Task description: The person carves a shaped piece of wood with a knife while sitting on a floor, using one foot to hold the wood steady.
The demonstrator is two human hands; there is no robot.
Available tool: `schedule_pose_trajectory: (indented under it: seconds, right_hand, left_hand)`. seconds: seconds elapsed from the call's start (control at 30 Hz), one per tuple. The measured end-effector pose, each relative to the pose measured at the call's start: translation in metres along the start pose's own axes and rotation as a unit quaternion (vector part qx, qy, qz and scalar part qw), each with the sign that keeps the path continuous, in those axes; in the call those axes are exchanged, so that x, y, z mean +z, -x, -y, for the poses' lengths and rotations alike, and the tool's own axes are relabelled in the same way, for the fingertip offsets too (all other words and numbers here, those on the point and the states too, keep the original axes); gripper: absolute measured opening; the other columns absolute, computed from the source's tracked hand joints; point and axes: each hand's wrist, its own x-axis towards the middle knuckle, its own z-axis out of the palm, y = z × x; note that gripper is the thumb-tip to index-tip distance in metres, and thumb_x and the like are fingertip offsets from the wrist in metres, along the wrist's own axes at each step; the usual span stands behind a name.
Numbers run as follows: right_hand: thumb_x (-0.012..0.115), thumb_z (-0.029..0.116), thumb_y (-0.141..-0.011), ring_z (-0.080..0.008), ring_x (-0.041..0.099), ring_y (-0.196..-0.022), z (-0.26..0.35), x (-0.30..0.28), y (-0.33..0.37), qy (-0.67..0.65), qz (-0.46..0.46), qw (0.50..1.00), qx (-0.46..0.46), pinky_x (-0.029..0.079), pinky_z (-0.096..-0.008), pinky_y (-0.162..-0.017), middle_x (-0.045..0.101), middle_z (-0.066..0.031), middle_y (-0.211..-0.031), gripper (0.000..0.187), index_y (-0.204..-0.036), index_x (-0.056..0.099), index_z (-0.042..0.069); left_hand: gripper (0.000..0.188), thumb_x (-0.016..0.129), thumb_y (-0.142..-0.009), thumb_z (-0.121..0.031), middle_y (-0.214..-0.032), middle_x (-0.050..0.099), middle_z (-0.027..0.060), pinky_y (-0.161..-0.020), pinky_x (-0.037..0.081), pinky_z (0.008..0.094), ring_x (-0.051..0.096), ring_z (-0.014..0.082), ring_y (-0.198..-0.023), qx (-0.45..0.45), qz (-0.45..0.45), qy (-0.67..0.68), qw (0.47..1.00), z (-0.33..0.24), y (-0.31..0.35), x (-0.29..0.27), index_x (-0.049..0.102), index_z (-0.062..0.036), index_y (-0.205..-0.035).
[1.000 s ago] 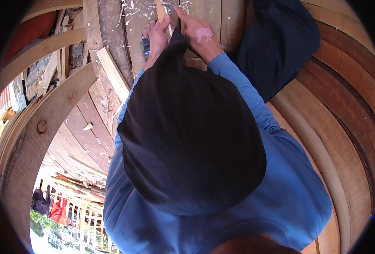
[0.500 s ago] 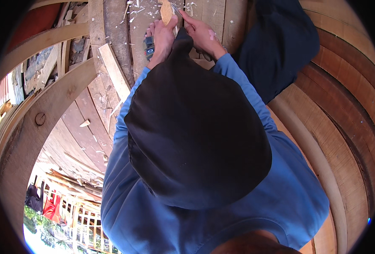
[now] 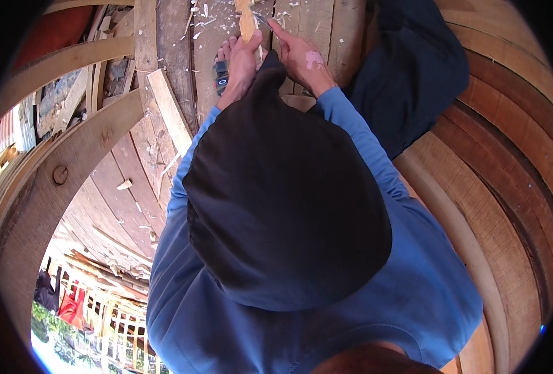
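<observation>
A pale orange-brown carved piece of wood (image 3: 246, 26), narrowed at a waist, stands out from my left hand (image 3: 242, 67) at the top of the head view. That hand is closed round its near end, thumb against the wood. On the other side, my right hand (image 3: 304, 61) is closed on a knife, its index finger stretched forward. The thin grey knife blade (image 3: 261, 19) lies close against the wood's right edge; the handle is hidden in the hand. Just left of my left hand shows a foot in a strapped sandal (image 3: 221, 80).
Wood shavings are scattered over the plank floor (image 3: 211, 28). A loose pale board (image 3: 169, 109) lies left of my arm. Curved timber ribs (image 3: 64, 168) rise on the left, and curved planks (image 3: 476, 168) line the right. My dark-trousered leg (image 3: 407, 81) is bent at the right.
Both hands, the carved wood and the knife have shifted slightly nearer to me. The right hand sits a little farther right. Both grips look the same.
</observation>
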Motion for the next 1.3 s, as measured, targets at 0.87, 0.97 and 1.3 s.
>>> schedule_pose_trajectory:
  seconds: [0.87,0.97,1.3]
  right_hand:
    - [0.051,0.012,-0.096,-0.0457,0.065,-0.086,0.020,0.005,-0.015,-0.010,0.010,1.000,-0.014,0.051,-0.0516,-0.079,0.068,-0.0265,-0.096,0.057,-0.151,0.050,0.027]
    - [0.051,0.010,-0.093,-0.0456,0.066,-0.097,0.031,-0.020,-0.006,0.031,0.074,0.996,0.026,0.052,-0.0515,-0.088,0.069,-0.0250,-0.107,0.057,-0.148,0.054,0.023]
    - [0.047,0.011,-0.097,-0.0478,0.065,-0.090,0.012,-0.042,-0.020,0.163,0.107,0.978,-0.072,0.051,-0.0562,-0.084,0.069,-0.0284,-0.097,0.055,-0.149,0.052,0.028]
  left_hand:
    - [0.048,0.051,-0.102,-0.046,-0.111,0.057,0.0104,-0.097,0.032,0.0409,0.046,0.0258,-0.109,-0.038,-0.005,0.118,0.992,-0.008,0.002,-0.011,0.065,-0.0006,-0.105]
    - [0.042,0.052,-0.102,-0.044,-0.100,0.059,0.0062,-0.092,0.036,0.0356,0.049,0.0185,-0.101,-0.083,-0.009,0.197,0.977,-0.028,0.011,-0.021,0.062,-0.0033,-0.097]
    - [0.030,0.056,-0.103,-0.040,-0.070,0.051,0.0014,-0.048,0.036,0.0224,0.049,0.0071,-0.060,-0.160,0.061,0.435,0.884,-0.030,0.008,-0.031,0.050,-0.0120,-0.095]
